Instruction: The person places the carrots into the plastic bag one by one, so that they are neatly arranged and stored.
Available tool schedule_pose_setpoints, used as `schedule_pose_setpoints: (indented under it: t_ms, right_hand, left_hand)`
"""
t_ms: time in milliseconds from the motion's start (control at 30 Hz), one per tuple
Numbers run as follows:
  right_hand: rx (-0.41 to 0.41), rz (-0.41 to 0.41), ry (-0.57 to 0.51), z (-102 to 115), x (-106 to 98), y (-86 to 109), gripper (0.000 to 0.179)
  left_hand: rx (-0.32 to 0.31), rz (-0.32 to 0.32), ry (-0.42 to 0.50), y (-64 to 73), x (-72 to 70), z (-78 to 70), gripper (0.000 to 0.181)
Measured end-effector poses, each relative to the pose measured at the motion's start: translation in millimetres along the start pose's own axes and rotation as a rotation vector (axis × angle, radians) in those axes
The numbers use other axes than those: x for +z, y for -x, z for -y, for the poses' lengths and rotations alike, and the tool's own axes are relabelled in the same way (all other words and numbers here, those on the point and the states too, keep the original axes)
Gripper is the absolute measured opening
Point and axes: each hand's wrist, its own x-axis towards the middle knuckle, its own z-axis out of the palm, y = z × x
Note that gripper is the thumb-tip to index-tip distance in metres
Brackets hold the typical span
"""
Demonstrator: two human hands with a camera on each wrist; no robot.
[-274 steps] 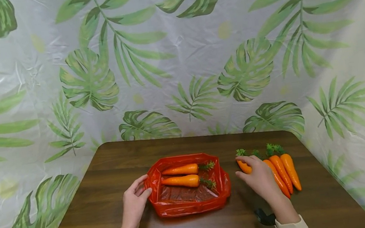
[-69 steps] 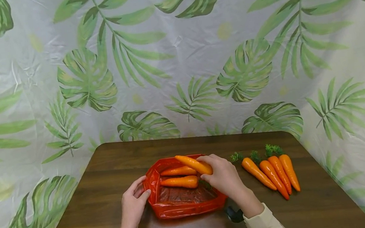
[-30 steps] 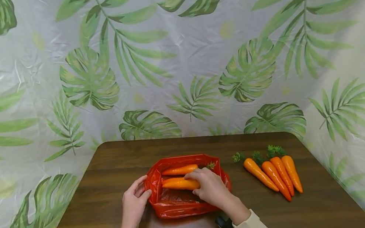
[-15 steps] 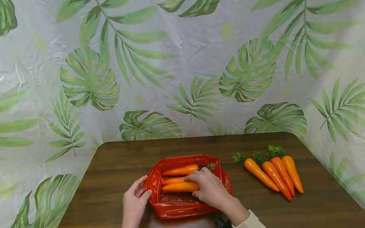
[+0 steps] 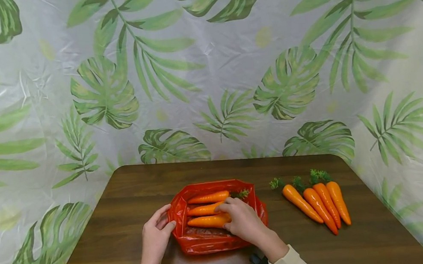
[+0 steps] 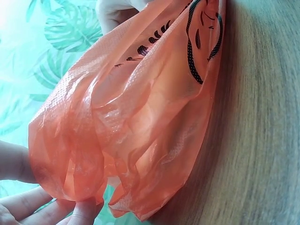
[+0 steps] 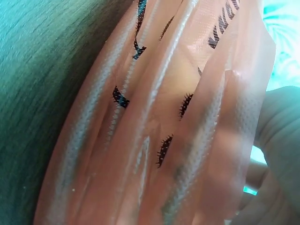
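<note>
A red plastic bag lies with its mouth spread on the table. My left hand pinches its left edge; in the left wrist view the fingers are at the crumpled rim. Inside the bag, three orange carrots lie side by side: a far carrot, a middle carrot and a near carrot. My right hand reaches in over the right side, thumb and fingers round the thick end of the near carrot, hiding its top. Printed bag wall fills most of the right wrist view.
Several carrots with green leafy tops lie fanned out on the brown wooden table, right of the bag. Behind the table hangs a leaf-patterned curtain. Black wrist devices sit below the hands.
My right hand brought a carrot from the right-hand group into the bag. Over the last second it lowered that carrot and shifted it nearer, beside the other two. My left hand stayed on the rim.
</note>
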Motion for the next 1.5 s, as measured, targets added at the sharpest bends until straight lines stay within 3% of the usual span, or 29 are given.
schedule_pose_setpoints:
  t_ms: [567,933,1233,1500]
  right_hand:
    - [-0.017,0.009,0.017,2,-2,1.9,0.039]
    - [-0.051,-0.035,-0.006,0,-14,2.1,0.038]
    - [-0.027,-0.039,-0.015,-1,-27,3.3,0.042]
    - [0.005,-0.095,-0.023,-3,-39,8.1,0.044]
  left_hand:
    - [-0.004,-0.003,-0.010,1.6,1.4,-0.7,0.049]
    - [0.011,0.014,0.019,0.4,0.5,-3.1,0.049]
    - [-0.002,0.016,0.017,1.1,-0.1,-2.1,0.049]
    - [0.000,0.014,0.002,1.2,-0.1,-2.2,0.049]
